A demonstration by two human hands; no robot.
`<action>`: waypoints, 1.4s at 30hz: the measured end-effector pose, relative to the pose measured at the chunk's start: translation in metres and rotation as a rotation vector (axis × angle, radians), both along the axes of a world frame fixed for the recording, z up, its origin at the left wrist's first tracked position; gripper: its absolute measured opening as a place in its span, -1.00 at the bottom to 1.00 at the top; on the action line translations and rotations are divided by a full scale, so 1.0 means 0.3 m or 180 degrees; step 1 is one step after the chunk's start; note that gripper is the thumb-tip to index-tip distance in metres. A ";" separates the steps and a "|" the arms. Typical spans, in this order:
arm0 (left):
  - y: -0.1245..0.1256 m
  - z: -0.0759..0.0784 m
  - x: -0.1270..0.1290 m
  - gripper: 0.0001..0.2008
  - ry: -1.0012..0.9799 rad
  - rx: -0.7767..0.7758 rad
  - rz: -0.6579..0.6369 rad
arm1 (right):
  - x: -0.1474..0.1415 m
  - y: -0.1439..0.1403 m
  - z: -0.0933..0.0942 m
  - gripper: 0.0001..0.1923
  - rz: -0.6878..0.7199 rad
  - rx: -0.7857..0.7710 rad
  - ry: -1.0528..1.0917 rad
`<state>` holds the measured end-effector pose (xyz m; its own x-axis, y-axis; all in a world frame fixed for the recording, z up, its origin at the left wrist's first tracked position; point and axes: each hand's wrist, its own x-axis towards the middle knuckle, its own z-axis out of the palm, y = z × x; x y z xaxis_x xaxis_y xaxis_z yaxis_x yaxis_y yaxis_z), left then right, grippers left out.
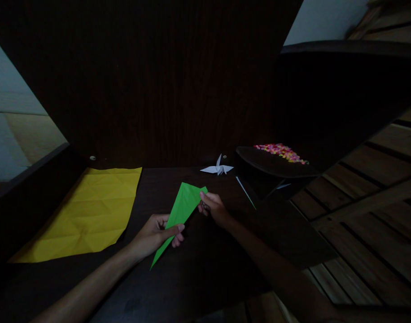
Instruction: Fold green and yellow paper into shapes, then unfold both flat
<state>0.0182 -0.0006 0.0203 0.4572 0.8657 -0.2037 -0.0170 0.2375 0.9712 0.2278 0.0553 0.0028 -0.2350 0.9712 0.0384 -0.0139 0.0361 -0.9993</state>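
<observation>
A green paper (181, 207), folded into a long kite shape with its point toward me, is held above a dark table (198, 278). My left hand (156, 234) pinches its lower middle between thumb and fingers. My right hand (212, 207) grips its upper right corner with the fingertips. Both hands are closed on the paper.
A creased yellow sheet (87, 213) lies flat at the left of the table. A white paper crane (218, 168) stands at the back. A dark tray (276, 163) with several small colourful pieces (281, 151) sits at the right, a thin strip (246, 193) beside it. Wooden floor lies right.
</observation>
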 end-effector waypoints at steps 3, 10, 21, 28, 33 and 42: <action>0.005 -0.004 -0.002 -0.70 0.0014 -0.0117 -0.0046 | 0.012 0.007 -0.002 -0.41 -0.0101 0.0032 -0.0018; 0.005 -0.013 -0.005 -0.67 -0.0065 -0.0335 -0.0204 | 0.060 0.032 0.009 -0.43 -0.0526 0.0020 0.0046; 0.001 -0.033 -0.022 -0.66 -0.0181 -0.0397 -0.0163 | 0.057 0.032 0.011 -0.42 -0.0719 -0.0127 0.0026; -0.009 -0.042 -0.050 -0.54 -0.0336 -0.0671 -0.0166 | 0.066 0.026 -0.001 -0.40 -0.0718 0.0005 -0.0024; -0.006 -0.052 -0.069 -0.37 -0.0533 -0.0878 -0.0095 | 0.058 0.024 -0.011 -0.40 -0.0730 -0.0086 -0.0015; -0.017 -0.041 -0.076 -0.24 -0.0869 -0.0630 -0.0292 | 0.080 0.041 -0.001 -0.46 -0.0930 -0.0013 0.0119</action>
